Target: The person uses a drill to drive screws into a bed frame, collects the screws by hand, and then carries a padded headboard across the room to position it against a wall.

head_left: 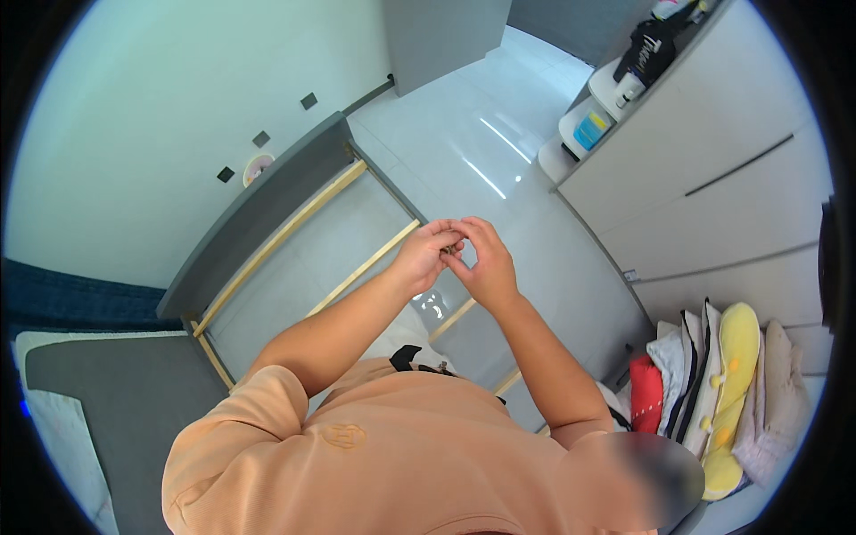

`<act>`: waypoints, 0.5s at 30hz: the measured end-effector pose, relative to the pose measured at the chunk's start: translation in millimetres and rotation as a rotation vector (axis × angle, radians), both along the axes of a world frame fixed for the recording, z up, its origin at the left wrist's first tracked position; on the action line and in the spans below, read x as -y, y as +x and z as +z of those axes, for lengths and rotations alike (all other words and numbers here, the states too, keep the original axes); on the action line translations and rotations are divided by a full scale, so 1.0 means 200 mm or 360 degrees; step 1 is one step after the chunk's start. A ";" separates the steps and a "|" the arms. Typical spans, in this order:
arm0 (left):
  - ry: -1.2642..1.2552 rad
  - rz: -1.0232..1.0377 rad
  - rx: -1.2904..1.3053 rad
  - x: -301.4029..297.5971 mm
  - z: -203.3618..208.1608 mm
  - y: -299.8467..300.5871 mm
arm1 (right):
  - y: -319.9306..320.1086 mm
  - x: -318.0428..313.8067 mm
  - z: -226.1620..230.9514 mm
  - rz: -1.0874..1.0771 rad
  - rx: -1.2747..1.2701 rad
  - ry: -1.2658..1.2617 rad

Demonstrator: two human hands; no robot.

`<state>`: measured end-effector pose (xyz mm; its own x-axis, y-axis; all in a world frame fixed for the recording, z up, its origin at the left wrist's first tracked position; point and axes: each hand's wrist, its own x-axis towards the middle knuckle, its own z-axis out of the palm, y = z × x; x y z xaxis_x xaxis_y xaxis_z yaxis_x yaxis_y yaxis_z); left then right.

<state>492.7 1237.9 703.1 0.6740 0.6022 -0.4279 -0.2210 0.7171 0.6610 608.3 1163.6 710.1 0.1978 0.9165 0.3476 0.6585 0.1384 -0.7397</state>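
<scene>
My left hand (pixel 419 260) and my right hand (pixel 489 269) meet in front of me, above the bed frame. Between their fingers is a small dark, metallic-looking piece (pixel 450 251), mostly covered and too small to name. The fingers of both hands are bent around it, and the fingertips touch at the top. Below and around them lies an open grey bed frame (pixel 385 183) with pale wooden slats (pixel 361 267) across it and floor tiles showing through. Its grey headboard (pixel 259 209) stands against the wall on the left.
On the left, a grey mattress or padded base (pixel 134 419) adjoins the frame. White cabinets (pixel 704 187) run along the right, with open shelves (pixel 584 125) holding bottles and packs. Folded bedding and a yellow cushion (pixel 735 383) are stacked at the lower right. Glossy tiles (pixel 446 125) cover the floor.
</scene>
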 end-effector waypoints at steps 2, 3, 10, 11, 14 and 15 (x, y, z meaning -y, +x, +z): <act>0.0025 0.0115 -0.0166 -0.16 -0.03 0.04 | 0.07 -0.19 -0.04 0.0050 0.0013 -0.0031; 0.0013 0.0114 -0.0162 -0.27 -0.06 0.06 | 0.09 -0.28 -0.05 0.0083 0.0029 -0.0060; -0.0280 0.0242 -0.0128 -0.98 -0.15 0.21 | 0.31 -0.88 -0.06 0.0018 -0.0248 -0.0397; -0.0305 0.0260 -0.0030 -1.08 -0.13 0.24 | 0.35 -0.98 -0.04 0.0031 -0.0203 -0.0378; -0.0256 0.0232 0.0085 -1.33 -0.02 0.33 | 0.42 -1.23 0.04 -0.0014 -0.0156 -0.0274; -0.0252 0.0259 0.0118 -1.40 0.02 0.37 | 0.45 -1.30 0.06 -0.0052 -0.0146 -0.0205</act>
<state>566.5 1518.1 707.8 0.6067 0.6347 -0.4786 -0.3860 0.7615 0.5207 697.7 1423.9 722.8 0.2538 0.9449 0.2066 0.5901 0.0180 -0.8071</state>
